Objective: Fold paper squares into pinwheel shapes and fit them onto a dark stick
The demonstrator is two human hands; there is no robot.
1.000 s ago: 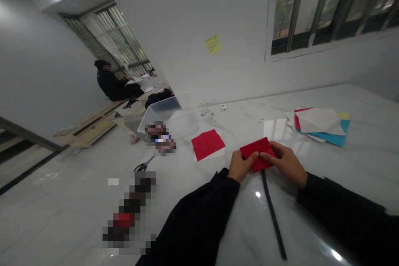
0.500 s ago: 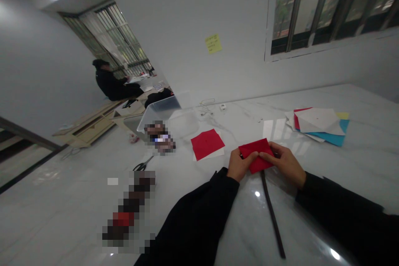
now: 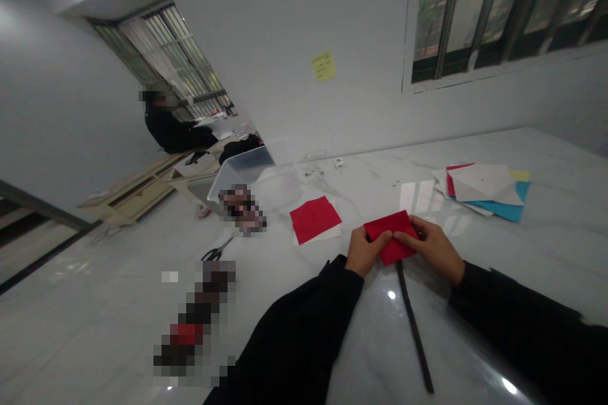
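White marble-patterned tabletop [image 3: 560,202] forms the work surface. Nearest the wearer, a thin dark straight strip [image 3: 415,335] lies at lower centre of the frame, its upper end just beneath a folded red paper square [image 3: 392,234]. Left hand [image 3: 365,252] and right hand [image 3: 430,245], both in black sleeves, are partly closed and grip that paper between them from opposite sides, fingers on its upper face. Left of them lie steel scissors with black handles [image 3: 217,252] and a flat red paper square on a white sheet [image 3: 313,219]. Right of the hands sits a loose stack of white, red, blue and yellow paper [image 3: 479,193]. A clear plastic bin [image 3: 251,180] stands farther off. Upper left of the frame, a seated person in black [image 3: 173,130] works at a far table.
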